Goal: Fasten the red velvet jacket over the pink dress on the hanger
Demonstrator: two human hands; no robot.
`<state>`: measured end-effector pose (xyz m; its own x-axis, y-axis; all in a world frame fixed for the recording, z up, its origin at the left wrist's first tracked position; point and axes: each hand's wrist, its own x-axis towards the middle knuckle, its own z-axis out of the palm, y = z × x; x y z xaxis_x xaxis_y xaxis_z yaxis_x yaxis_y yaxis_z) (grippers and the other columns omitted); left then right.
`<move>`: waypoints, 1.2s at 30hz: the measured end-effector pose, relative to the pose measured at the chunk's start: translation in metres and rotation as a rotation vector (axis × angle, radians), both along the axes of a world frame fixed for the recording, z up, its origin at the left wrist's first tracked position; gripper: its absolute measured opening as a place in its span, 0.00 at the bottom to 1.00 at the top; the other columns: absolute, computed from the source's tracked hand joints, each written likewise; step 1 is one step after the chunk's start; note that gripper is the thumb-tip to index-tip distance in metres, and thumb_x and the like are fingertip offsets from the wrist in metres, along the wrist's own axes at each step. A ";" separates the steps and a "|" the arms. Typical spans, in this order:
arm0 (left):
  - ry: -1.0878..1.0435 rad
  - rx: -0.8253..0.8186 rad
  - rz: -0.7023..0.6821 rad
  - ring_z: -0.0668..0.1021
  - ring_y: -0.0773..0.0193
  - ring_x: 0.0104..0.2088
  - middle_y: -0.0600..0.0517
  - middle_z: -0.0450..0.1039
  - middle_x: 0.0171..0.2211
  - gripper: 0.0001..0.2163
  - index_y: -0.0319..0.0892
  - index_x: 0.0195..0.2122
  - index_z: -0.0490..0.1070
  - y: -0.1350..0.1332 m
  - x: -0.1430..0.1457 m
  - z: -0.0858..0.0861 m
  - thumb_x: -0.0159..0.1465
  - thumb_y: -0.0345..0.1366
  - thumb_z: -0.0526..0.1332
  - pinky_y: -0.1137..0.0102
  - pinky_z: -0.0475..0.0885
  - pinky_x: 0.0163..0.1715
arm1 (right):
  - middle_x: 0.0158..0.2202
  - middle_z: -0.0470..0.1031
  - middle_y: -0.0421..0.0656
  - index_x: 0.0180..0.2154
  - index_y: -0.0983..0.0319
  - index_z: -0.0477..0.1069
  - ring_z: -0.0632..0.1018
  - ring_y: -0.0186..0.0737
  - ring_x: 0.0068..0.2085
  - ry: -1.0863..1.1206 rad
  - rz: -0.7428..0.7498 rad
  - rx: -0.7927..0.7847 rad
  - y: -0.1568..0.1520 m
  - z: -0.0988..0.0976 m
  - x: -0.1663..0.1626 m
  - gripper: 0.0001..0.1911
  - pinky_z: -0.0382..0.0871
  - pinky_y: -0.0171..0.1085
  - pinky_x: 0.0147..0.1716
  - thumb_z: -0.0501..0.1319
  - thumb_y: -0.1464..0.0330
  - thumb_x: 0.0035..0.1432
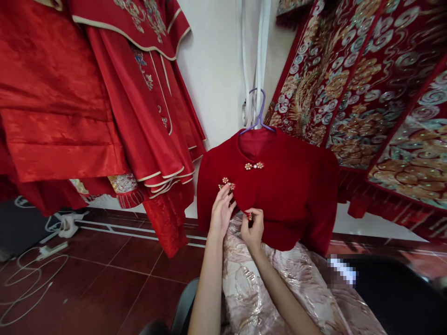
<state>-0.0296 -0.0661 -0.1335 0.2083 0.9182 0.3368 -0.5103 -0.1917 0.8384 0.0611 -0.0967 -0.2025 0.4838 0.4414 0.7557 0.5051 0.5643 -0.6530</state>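
A dark red velvet jacket [279,195] hangs on a purple hanger [260,111] against the white wall. It has ornate gold and pearl clasps: one at the collar [253,165] and one further down the slanted front [226,183]. My left hand [220,211] rests on the jacket front with its fingertips at the second clasp, fingers partly spread. My right hand [252,228] pinches a small clasp [249,215] near the jacket's lower edge. Under the jacket falls a pale pink and gold brocade skirt [279,293].
Red satin embroidered garments [104,93] hang at the left. Heavily embroidered red and gold panels [366,83] hang at the right. White cables and a power strip [45,251] lie on the dark red tiled floor. A black object [401,293] sits at the lower right.
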 end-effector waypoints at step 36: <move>-0.399 -0.185 -0.174 0.68 0.61 0.58 0.47 0.64 0.61 0.20 0.42 0.55 0.70 -0.004 0.006 0.007 0.63 0.40 0.53 0.70 0.65 0.55 | 0.34 0.65 0.41 0.38 0.61 0.63 0.69 0.38 0.37 -0.006 0.054 -0.003 0.006 -0.004 0.002 0.06 0.64 0.38 0.38 0.53 0.74 0.56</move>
<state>-0.0234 -0.0704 -0.1269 0.2521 0.9333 0.2556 -0.8107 0.0595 0.5824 0.0631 -0.0906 -0.2064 0.4548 0.4689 0.7572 0.4780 0.5888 -0.6518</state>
